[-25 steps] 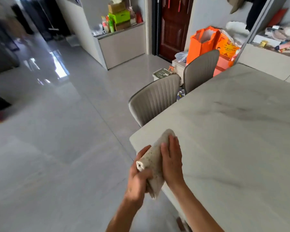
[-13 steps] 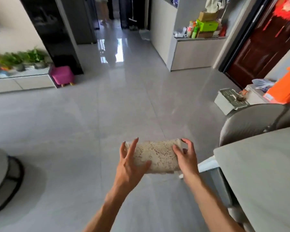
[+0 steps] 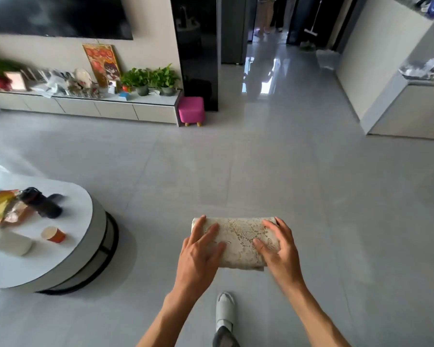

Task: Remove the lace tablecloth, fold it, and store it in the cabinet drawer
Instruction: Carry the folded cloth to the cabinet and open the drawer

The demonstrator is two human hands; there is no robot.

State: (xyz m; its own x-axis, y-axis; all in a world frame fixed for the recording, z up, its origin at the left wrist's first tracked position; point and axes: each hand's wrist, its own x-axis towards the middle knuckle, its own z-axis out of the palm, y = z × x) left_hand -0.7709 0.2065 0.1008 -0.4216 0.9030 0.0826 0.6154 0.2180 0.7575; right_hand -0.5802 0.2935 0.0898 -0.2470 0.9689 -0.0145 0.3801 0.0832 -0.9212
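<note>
The lace tablecloth (image 3: 239, 237) is folded into a compact cream rectangle, carried flat above the grey floor in the lower middle of the head view. My left hand (image 3: 198, 254) grips its left end with fingers spread over the top. My right hand (image 3: 280, 249) grips its right end the same way. A long low cabinet (image 3: 115, 111) with pale drawer fronts runs along the far left wall; all its drawers look closed.
A round white coffee table (image 3: 68, 256) with a paper cup, a dark bottle and snack bags stands at the left. A pink stool (image 3: 191, 110) sits by the cabinet's right end. A grey counter (image 3: 409, 111) is at the right. My foot (image 3: 225, 311) steps on open floor.
I have turned away from the dining table toward the living room. The folded cloth went from being pressed at the table's edge to being carried level in both hands.
</note>
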